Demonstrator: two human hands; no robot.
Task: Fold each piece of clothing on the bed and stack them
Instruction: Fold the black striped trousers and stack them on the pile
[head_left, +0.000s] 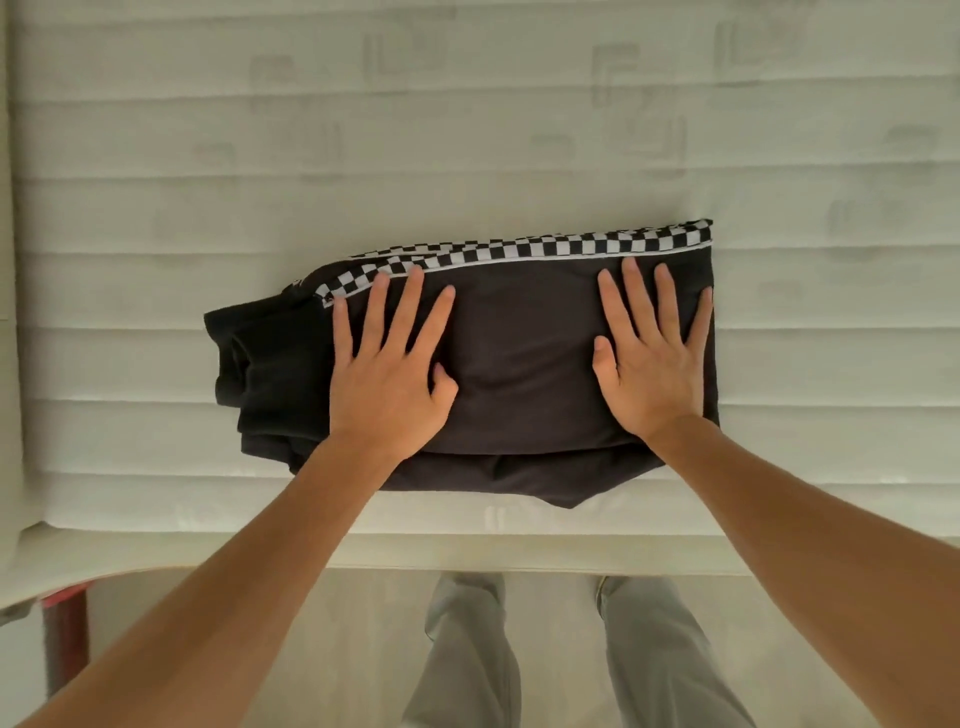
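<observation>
Where the white quilted bed (467, 130) nears its front edge: folded black garment (524, 364) with checkered stripe (519, 249) along the far side (darker bunched cloth (270, 364) at its left end). Left hand (389, 364) and right hand (654, 358) flat on top, fingers spread, well apart, gripping nothing. Below, grey trousers (467, 649) over pale floor.

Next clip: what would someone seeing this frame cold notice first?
The eye lands on the folded dark garment near the front edge of the pale quilted mattress, its black-and-white checkered stripe running along the far side. The left hand and right hand press flat on it, fingers spread. Below, grey trouser legs stand at the bed's edge.
</observation>
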